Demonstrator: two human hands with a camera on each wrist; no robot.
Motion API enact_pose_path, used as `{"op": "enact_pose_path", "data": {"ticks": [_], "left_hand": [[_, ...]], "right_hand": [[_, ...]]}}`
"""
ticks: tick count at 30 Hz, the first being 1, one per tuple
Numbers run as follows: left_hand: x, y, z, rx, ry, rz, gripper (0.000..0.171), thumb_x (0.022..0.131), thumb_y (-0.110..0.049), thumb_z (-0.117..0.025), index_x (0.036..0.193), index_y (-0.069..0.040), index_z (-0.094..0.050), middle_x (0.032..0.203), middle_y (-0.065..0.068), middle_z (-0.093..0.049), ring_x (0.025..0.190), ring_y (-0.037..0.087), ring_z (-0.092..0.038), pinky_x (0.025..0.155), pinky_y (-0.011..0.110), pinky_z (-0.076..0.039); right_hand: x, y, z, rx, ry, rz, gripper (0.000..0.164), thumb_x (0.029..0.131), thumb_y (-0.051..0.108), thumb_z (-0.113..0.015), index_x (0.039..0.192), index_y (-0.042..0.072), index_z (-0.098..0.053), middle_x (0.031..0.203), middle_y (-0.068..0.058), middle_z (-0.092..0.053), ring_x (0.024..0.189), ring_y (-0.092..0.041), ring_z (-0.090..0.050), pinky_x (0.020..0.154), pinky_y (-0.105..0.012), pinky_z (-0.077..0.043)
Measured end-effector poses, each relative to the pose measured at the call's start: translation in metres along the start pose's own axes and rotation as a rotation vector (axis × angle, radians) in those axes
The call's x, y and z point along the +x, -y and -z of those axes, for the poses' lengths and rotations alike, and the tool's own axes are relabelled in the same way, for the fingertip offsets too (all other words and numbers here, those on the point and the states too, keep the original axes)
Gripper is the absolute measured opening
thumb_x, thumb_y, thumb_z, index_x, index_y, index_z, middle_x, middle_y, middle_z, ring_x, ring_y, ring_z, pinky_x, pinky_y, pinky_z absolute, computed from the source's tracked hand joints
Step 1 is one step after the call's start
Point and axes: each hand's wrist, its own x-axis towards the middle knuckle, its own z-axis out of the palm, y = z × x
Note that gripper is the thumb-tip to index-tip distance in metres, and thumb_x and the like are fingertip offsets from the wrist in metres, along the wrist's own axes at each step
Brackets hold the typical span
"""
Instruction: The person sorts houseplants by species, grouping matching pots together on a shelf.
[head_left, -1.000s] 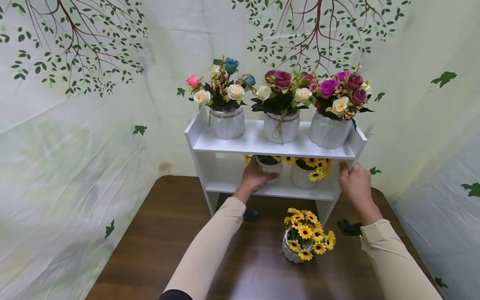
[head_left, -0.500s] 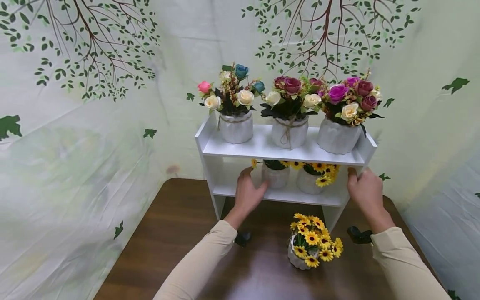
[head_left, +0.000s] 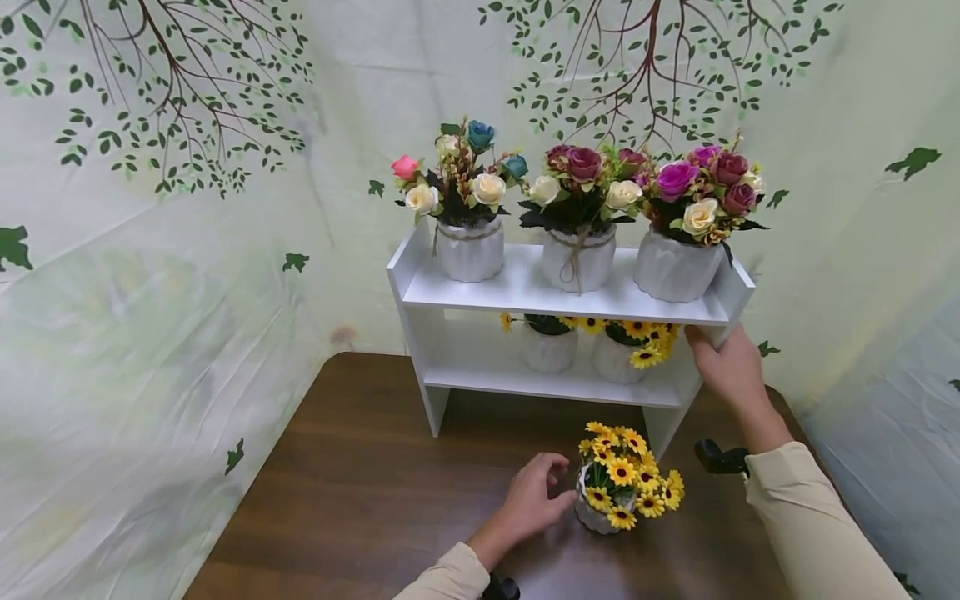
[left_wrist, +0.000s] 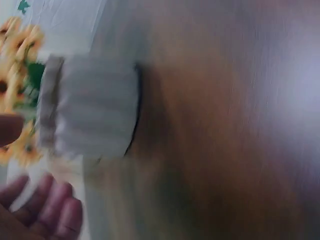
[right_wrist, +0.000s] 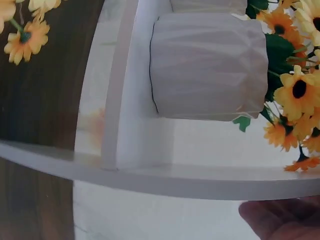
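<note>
On the table, in front of the shelf, stands a white pot of yellow sunflowers [head_left: 592,518]. My left hand [head_left: 532,496] is at its left side, fingers spread and thumb tip close to the pot. In the left wrist view the pot [left_wrist: 95,105] stands clear between thumb and fingers [left_wrist: 67,217]. My right hand [head_left: 731,371] grips the right side panel of the white two-tier shelf [head_left: 465,292], thumb on the inner side. From the right wrist, part of the right hand [right_wrist: 285,220] shows behind the panel [right_wrist: 210,187].
Three white pots of roses, a left one [head_left: 470,250], a middle one [head_left: 579,262] and a right one [head_left: 677,267], stand on the top board. Two sunflower pots, one left [head_left: 550,350] and one right [head_left: 617,361], occupy the lower board. A leaf-printed cloth [head_left: 360,275] hangs behind.
My left hand has let go of the left sunflower pot on the lower board and moved down toward the sunflower pot on the table. The right hand stays at the side panel.
</note>
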Motion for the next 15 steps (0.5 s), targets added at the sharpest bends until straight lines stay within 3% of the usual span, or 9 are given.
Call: {"op": "enact_pose_path", "data": {"ticks": [2, 4, 10, 15], "left_hand": [[-0.002, -0.002, -0.011, -0.008, 0.097, 0.11, 0.06, 0.082, -0.031, -0.079, 0.13, -0.005, -0.055, 0.122, 0.012, -0.063, 0.098, 0.024, -0.063, 0.078, 0.024, -0.05], [-0.002, -0.003, -0.02, -0.017, 0.137, 0.167, 0.074, 0.078, -0.038, -0.081, 0.136, -0.006, -0.049, 0.129, 0.013, -0.059, 0.104, 0.025, -0.062, 0.082, 0.026, -0.05], [0.0, -0.007, -0.036, 0.042, 0.111, 0.216, 0.08, 0.071, -0.04, -0.085, 0.136, -0.01, -0.049, 0.127, 0.009, -0.059, 0.11, 0.025, -0.059, 0.089, 0.035, -0.051], [0.003, -0.011, -0.048, 0.104, 0.075, 0.205, 0.088, 0.068, -0.042, -0.086, 0.138, -0.01, -0.045, 0.128, 0.007, -0.058, 0.114, 0.025, -0.057, 0.094, 0.038, -0.051]], "right_hand": [[0.002, -0.001, -0.001, 0.009, 0.031, -0.022, 0.058, 0.106, 0.039, -0.035, 0.149, 0.0, -0.034, 0.142, -0.033, -0.046, 0.119, -0.051, -0.052, 0.091, -0.068, -0.047], [0.002, -0.003, -0.002, 0.008, 0.052, -0.044, 0.056, 0.107, 0.036, -0.03, 0.149, -0.001, -0.034, 0.142, -0.034, -0.046, 0.119, -0.052, -0.052, 0.092, -0.068, -0.047], [0.003, -0.005, -0.004, -0.008, 0.083, -0.043, 0.056, 0.108, 0.035, -0.028, 0.148, -0.003, -0.034, 0.14, -0.035, -0.045, 0.117, -0.05, -0.052, 0.093, -0.067, -0.047], [0.003, -0.004, -0.004, -0.024, 0.082, -0.041, 0.055, 0.108, 0.033, -0.029, 0.146, -0.004, -0.036, 0.138, -0.036, -0.047, 0.115, -0.049, -0.053, 0.091, -0.066, -0.048]]}}
